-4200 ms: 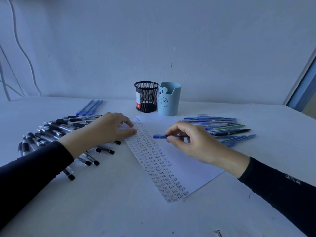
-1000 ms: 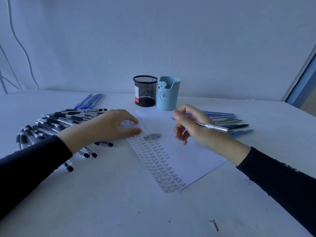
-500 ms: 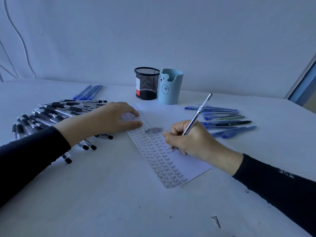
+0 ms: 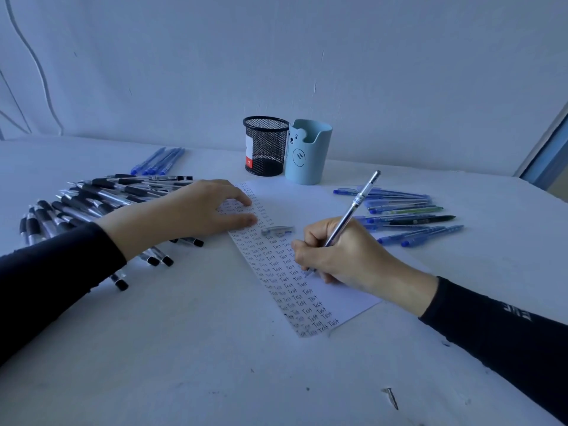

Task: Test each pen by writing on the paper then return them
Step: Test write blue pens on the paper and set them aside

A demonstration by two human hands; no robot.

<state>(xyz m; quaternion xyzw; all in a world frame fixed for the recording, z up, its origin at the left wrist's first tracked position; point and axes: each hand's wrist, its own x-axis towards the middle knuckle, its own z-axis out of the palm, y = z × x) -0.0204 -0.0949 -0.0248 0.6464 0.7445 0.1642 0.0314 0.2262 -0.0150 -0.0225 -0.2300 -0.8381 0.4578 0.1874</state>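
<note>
A white sheet of paper (image 4: 310, 207) lies on the table, its left side filled with columns of the handwritten word "Test". My right hand (image 4: 344, 256) grips a clear-barrelled pen (image 4: 356, 204) in a writing hold, its tip touching the paper beside the written columns. My left hand (image 4: 199, 213) lies flat with its fingers pressing the paper's upper left part. A clear pen cap (image 4: 276, 231) lies on the paper between my hands.
A fan of several black-gripped pens (image 4: 92, 204) lies left of the paper, several blue pens (image 4: 158, 161) behind it. Several blue, green and black pens (image 4: 408, 216) lie right. A black mesh cup (image 4: 266, 146) and a light-blue bear cup (image 4: 309, 152) stand behind. A screw (image 4: 390, 398) lies near.
My right hand put down the blue pen, picked up the clear-barrelled one, left its cap on the paper and brought the tip down to the sheet. My left hand stayed on the paper.
</note>
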